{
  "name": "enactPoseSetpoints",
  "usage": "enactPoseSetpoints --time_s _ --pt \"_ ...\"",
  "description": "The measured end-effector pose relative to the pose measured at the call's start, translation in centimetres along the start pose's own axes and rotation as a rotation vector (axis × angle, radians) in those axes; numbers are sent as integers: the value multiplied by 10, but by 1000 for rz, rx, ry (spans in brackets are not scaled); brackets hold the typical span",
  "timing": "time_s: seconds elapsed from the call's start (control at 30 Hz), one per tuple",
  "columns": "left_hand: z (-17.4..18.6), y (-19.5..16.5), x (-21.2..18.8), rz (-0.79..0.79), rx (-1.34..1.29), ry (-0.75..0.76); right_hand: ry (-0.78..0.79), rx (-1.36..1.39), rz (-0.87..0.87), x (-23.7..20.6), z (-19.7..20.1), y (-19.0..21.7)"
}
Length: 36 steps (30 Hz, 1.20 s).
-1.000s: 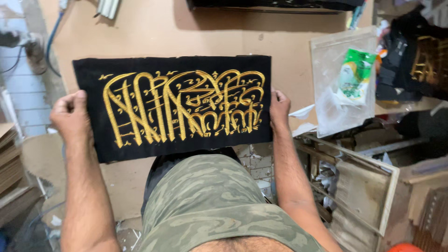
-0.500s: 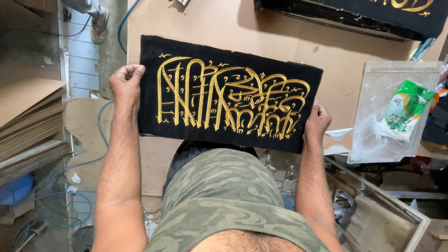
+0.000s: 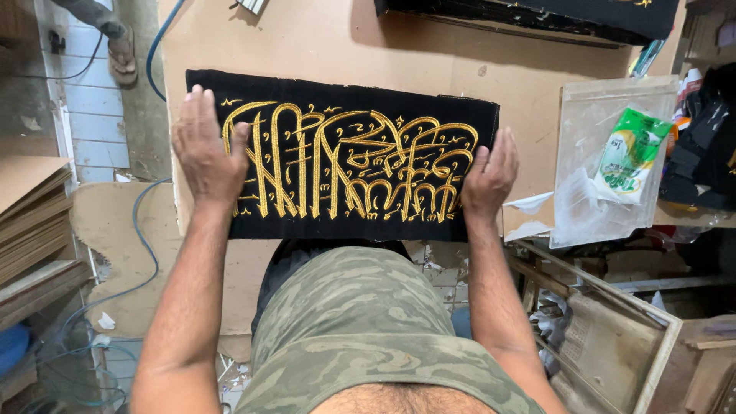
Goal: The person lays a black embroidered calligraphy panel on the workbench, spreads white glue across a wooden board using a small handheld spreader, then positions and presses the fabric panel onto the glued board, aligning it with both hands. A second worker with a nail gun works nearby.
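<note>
A black velvet cloth panel [image 3: 345, 165] with gold embroidered script lies flat on a brown board tabletop [image 3: 307, 46]. My left hand [image 3: 203, 149] rests palm down on the panel's left end, fingers stretched out over the fabric. At the panel's right edge my right hand [image 3: 491, 172] lies with its fingers pointing away from me, half on the fabric and half on the board. Neither hand curls around the panel.
A clear plastic bag [image 3: 613, 169] with a green-and-white packet inside lies to the right. Another black embroidered cloth [image 3: 537, 15] sits at the board's far edge. Stacked boards [image 3: 31, 215] are on the left, a wooden frame [image 3: 613, 322] lower right, and a blue hose [image 3: 146, 230] on the floor.
Both hands held the panel by its ends before. Now it lies on the board and the hands rest flat on it, the left hand further onto the fabric.
</note>
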<state>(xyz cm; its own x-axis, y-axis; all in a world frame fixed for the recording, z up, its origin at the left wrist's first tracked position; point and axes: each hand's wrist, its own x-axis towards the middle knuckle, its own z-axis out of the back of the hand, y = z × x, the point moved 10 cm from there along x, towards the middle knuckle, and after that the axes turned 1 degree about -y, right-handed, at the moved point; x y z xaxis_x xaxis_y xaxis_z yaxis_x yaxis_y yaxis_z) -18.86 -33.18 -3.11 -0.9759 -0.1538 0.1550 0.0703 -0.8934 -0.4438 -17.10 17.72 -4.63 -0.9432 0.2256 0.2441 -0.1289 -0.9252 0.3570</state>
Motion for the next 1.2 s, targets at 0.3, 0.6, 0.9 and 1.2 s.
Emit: enactPoseSetpoints --time_s 0.3,0.6,0.9,1.2 --pt "-36 -24 6 -126 118 297 302 -181 216 3 -56 39" --pt "-46 -14 17 -94 163 358 313 -197 202 10 -60 37" --pt "-48 -11 19 -96 181 369 308 -221 215 11 -62 37" --pt "-35 -20 17 -112 180 331 375 -289 102 13 -52 55"
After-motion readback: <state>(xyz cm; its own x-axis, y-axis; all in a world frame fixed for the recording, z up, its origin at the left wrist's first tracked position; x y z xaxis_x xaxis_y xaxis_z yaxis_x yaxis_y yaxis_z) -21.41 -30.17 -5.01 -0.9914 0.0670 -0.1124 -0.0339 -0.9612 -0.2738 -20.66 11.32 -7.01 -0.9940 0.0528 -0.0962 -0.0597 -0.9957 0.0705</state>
